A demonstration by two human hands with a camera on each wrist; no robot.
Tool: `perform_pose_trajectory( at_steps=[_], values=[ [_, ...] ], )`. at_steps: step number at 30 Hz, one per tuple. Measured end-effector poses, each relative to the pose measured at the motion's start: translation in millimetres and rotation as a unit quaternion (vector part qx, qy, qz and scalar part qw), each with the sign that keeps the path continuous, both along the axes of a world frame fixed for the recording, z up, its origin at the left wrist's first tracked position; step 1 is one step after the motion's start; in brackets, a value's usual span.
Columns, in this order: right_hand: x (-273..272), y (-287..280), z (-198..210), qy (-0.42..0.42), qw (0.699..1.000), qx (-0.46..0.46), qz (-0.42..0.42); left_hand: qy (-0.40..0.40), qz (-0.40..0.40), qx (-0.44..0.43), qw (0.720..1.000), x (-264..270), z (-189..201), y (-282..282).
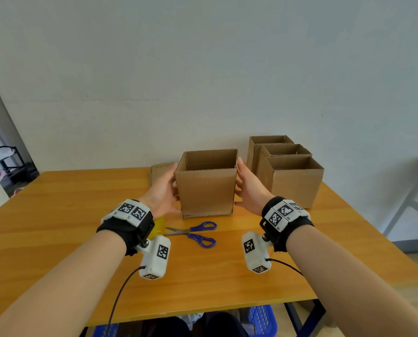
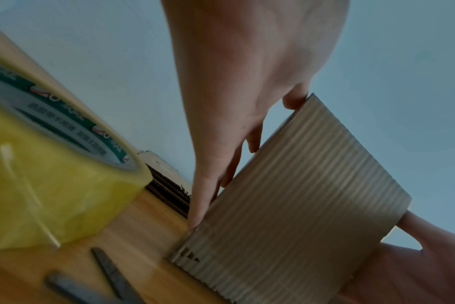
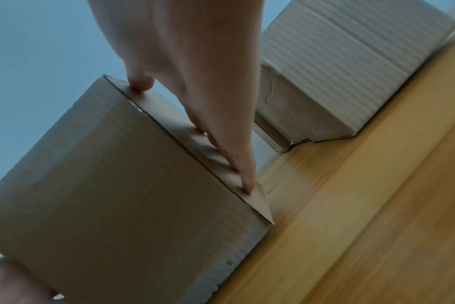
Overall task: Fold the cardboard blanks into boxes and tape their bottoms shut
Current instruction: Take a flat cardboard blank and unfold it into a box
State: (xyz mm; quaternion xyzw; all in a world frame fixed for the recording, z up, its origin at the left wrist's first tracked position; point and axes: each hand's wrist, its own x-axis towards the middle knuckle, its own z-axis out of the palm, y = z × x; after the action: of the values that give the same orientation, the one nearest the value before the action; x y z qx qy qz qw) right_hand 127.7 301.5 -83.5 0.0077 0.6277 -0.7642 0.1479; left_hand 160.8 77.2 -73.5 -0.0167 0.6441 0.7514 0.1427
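An upright, open-topped cardboard box (image 1: 206,190) (image 2: 299,195) (image 3: 104,185) stands on the wooden table (image 1: 57,215). My left hand (image 1: 163,188) (image 2: 234,82) lies flat against its left wall, fingers straight. On the opposite wall my right hand (image 1: 249,188) (image 3: 195,72) presses with straight fingers, its thumb at the top edge. The box's bottom is hidden. A yellow tape roll (image 1: 158,226) (image 2: 52,174) sits just under my left wrist. Blue-handled scissors (image 1: 195,233) (image 2: 112,275) lie in front of the box.
Three folded boxes (image 1: 293,176) (image 3: 338,72) stand in a row at the back right, close to my right hand. A stack of flat blanks (image 1: 159,170) (image 2: 166,185) lies behind my left hand by the wall. Blue baskets (image 1: 261,319) sit under the table.
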Motion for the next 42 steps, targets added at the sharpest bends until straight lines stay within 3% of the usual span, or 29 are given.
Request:
perform_pose_trajectory(
  at_steps=[11, 21, 32, 42],
  values=[
    [0, 8, 0, 0.010, 0.993, -0.082, 0.079, 0.049, 0.027, 0.044, 0.997, -4, 2, -3],
    [-7, 10, -8, 0.036, 0.996, -0.019, 0.074, 0.049, -0.006, 0.041, 0.998, -4, 1, -12],
    [-1, 7, -2, 0.066, 0.995, 0.003, 0.077, 0.067, 0.057, -0.020, 0.996, -3, 4, -6],
    [4, 3, -4, 0.072, 0.997, -0.001, 0.025, 0.116, 0.078, -0.096, 0.986, 0, 2, -2]
  ],
)
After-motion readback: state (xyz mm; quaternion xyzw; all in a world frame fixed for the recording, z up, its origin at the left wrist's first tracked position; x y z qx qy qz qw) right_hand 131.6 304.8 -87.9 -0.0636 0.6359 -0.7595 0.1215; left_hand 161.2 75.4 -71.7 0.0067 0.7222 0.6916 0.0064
